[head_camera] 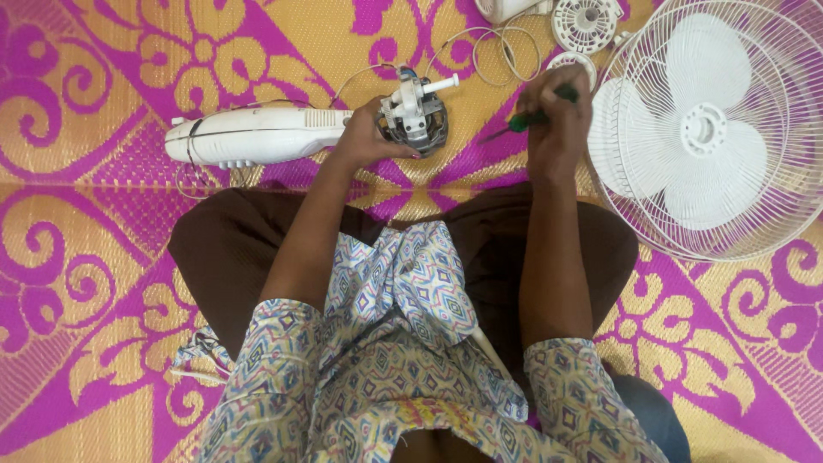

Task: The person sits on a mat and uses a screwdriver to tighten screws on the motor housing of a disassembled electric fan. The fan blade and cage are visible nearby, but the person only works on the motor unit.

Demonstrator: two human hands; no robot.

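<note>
I sit cross-legged on a patterned mat. My left hand (364,137) grips a fan motor (414,114), a round metal core with a white plastic top and a white shaft that points right. My right hand (553,129) is shut on a green-handled screwdriver (525,120); its thin blade points left toward the motor and stops short of it. A white fan housing (257,135) lies on the mat left of the motor, joined to it by thin wires.
A white fan grille with its three-bladed propeller (711,129) lies at the right. A white round plastic part (585,21), a coiled white cord (501,51) and another white piece (506,9) lie at the top. The mat (86,257) is purple and gold.
</note>
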